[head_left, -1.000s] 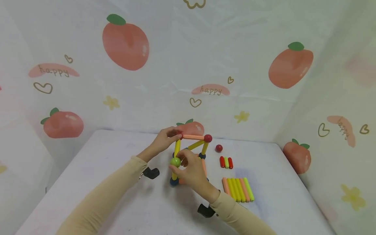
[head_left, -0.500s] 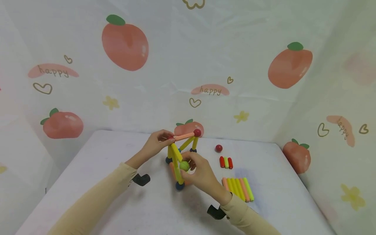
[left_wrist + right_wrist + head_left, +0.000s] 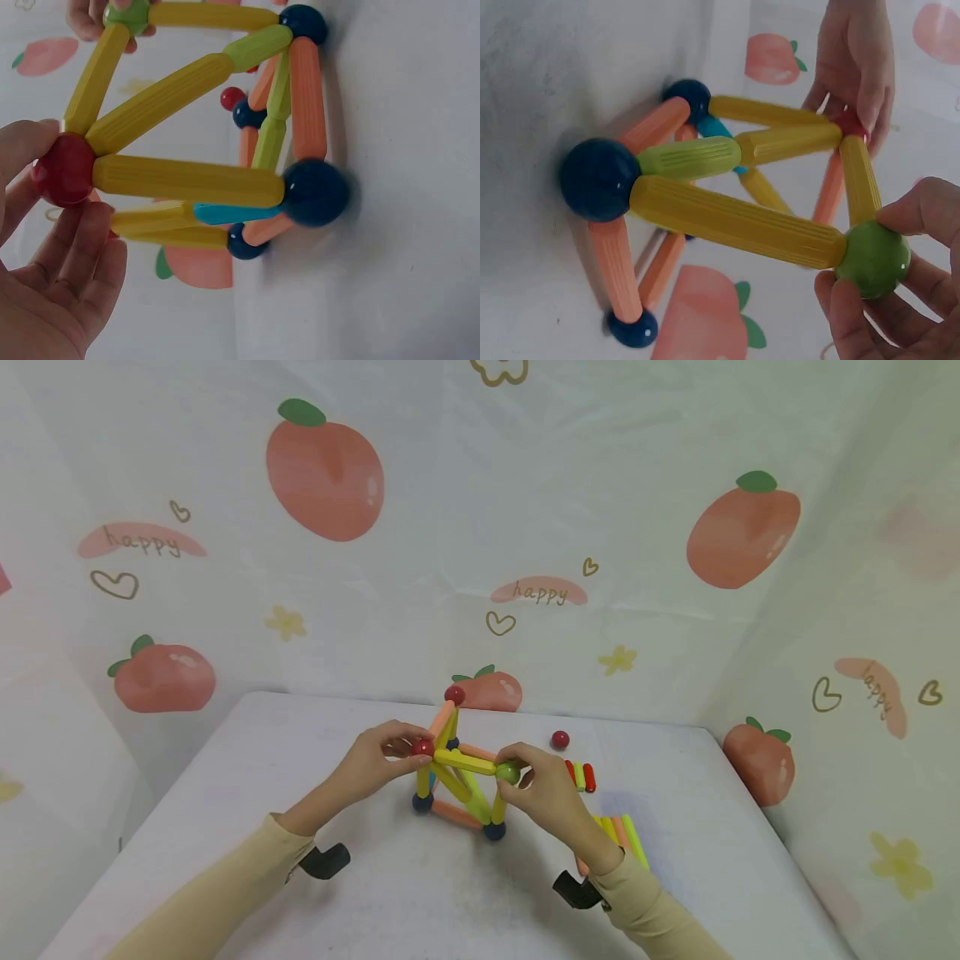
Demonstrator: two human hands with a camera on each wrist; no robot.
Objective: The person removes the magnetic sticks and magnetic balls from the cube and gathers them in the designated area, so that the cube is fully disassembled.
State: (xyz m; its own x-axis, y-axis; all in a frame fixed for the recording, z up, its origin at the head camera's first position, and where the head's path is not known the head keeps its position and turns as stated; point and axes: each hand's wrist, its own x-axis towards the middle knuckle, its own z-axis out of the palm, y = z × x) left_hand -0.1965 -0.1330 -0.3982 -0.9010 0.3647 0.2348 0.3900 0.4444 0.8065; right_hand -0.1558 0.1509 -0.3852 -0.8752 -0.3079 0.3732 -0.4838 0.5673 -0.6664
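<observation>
Cloth point(image 3: 420, 602) behind the ball-and-stick frame point(image 3: 465, 762) repeats "happy".

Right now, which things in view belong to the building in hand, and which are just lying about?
Part of the job:
frame of joined sticks and balls
corner red ball, pinched by the left hand
green ball, pinched by the right hand

Lying about, perhaps spares:
loose red ball
short red and lime sticks
row of longer sticks, partly hidden
</observation>
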